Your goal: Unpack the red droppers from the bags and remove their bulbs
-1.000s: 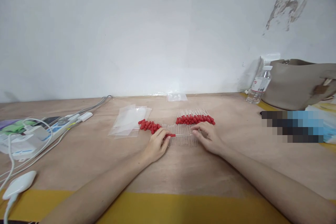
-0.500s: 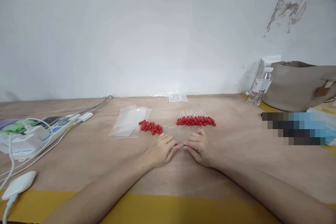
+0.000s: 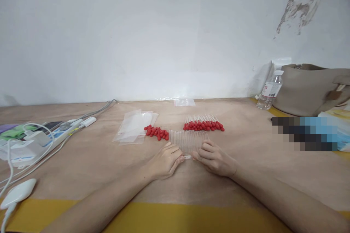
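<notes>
A row of thin clear plastic tubes (image 3: 188, 139) lies side by side on the table in front of me. At their near end, a clear tube (image 3: 188, 157) lies crosswise, pinched between the fingertips of my left hand (image 3: 168, 161) and my right hand (image 3: 214, 158). Both hands have curled fingers and rest at the sides of the row, covering its near corners. Just left of the tubes sits a loose pile of red bulb-shaped caps (image 3: 156, 132). Beyond the row lie white sticks with red bulb tips (image 3: 203, 124), heads toward me.
Flat clear plastic bags (image 3: 135, 127) lie at left, another bag (image 3: 185, 102) by the wall. A power strip (image 3: 58, 133) with chargers and cables fills the far left. A water bottle (image 3: 270, 91) and a grey bag (image 3: 308, 89) stand at back right.
Both hands have drawn slightly toward me with the crosswise tube. More of the tube row's near part shows now.
</notes>
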`<action>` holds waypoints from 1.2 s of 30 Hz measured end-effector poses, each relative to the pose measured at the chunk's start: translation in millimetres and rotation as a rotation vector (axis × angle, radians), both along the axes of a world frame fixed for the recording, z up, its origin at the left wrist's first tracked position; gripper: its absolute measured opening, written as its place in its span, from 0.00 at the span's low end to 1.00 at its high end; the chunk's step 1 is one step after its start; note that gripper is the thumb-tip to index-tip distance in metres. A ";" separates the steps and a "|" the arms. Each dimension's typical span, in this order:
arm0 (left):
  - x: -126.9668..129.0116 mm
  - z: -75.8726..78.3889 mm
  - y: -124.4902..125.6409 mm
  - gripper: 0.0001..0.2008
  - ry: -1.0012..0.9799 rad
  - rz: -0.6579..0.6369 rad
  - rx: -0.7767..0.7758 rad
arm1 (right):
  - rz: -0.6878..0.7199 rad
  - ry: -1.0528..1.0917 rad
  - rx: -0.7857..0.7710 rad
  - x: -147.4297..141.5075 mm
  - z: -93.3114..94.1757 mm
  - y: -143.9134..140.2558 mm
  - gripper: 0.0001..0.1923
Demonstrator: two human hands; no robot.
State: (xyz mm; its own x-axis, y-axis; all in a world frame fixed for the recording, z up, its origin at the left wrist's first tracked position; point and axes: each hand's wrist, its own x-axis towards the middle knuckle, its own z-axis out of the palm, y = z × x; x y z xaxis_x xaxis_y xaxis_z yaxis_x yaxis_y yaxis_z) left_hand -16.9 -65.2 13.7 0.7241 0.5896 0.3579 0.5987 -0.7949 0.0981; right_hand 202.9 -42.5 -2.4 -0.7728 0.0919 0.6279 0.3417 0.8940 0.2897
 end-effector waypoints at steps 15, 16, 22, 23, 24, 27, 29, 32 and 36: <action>-83.3 36.7 59.9 0.18 -0.476 0.848 -0.128 | -0.555 0.364 -0.424 9.8 -3.9 30.8 0.11; -90.2 37.5 67.0 0.18 -0.403 0.884 -0.153 | -0.569 0.364 -0.423 6.4 -4.1 31.1 0.10; -115.3 34.4 101.5 0.18 -0.305 0.935 -0.215 | -0.538 0.311 -0.351 -1.8 -8.6 30.9 0.09; -116.3 33.5 105.4 0.16 -0.293 0.945 -0.220 | -0.527 0.302 -0.358 -1.7 -9.2 30.6 0.09; -116.6 32.5 108.7 0.15 -0.281 0.952 -0.226 | -0.518 0.294 -0.371 -1.4 -9.6 30.2 0.09; -115.2 29.5 115.3 0.14 -0.245 0.958 -0.249 | -0.495 0.286 -0.429 -0.2 -9.5 28.2 0.09; -114.2 27.8 117.4 0.14 -0.224 0.956 -0.268 | -0.479 0.287 -0.466 0.2 -8.5 26.6 0.12; -114.7 27.0 118.7 0.16 -0.204 0.959 -0.265 | -0.452 0.308 -0.517 0.0 -5.5 25.5 0.15; -117.7 31.0 116.9 0.18 -0.186 0.959 -0.210 | -0.470 0.381 -0.583 4.3 -0.5 28.9 0.19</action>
State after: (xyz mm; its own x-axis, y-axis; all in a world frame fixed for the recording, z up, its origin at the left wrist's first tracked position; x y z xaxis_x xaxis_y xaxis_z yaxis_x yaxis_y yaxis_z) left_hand -134.6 51.7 44.7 -0.1482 0.9598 0.2383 0.9388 0.0608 0.3390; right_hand 207.2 -13.6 -2.8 -0.3177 0.7421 0.5902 0.6968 0.6049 -0.3854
